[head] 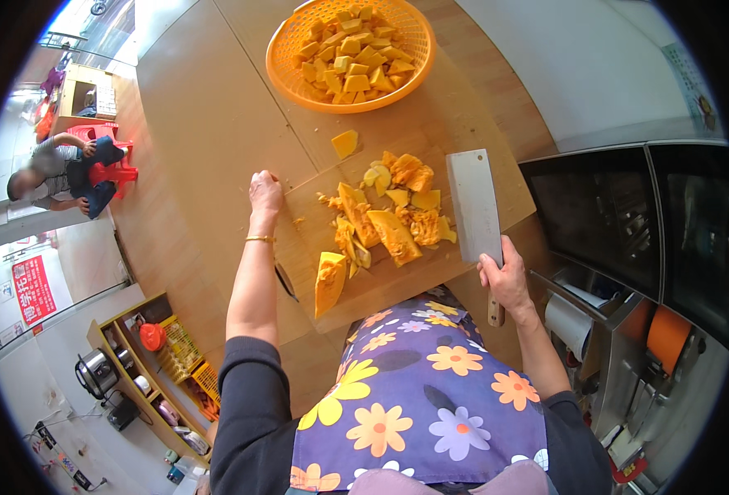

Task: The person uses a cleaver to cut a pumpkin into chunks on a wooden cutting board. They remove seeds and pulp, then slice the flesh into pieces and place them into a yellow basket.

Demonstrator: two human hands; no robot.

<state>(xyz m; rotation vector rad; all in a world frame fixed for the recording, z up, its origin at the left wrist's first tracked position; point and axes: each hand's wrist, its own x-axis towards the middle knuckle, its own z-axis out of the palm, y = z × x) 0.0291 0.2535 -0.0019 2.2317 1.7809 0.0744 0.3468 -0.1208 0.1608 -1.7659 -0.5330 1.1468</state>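
Note:
My right hand (508,276) grips the wooden handle of a cleaver (474,201), its broad blade over the right part of a wooden cutting board (389,288). My left hand (265,193) is curled closed by the board's left edge; nothing shows in it. Between the hands lie pumpkin wedges (394,236), stringy pumpkin pulp (411,172) and peel scraps. One longer pumpkin wedge (330,281) sits near the board's front left corner. Farther back is a single cut pumpkin chunk (345,144). An orange plastic colander (350,106) holds a heap of pumpkin chunks (355,59).
A dark glass-fronted cabinet (593,216) stands close on the right, above a metal rack (612,315). At far left a person (61,167) sits on a red plastic stool (128,176). A wooden shelf (148,371) with crates and a metal cooker (97,373) is at lower left.

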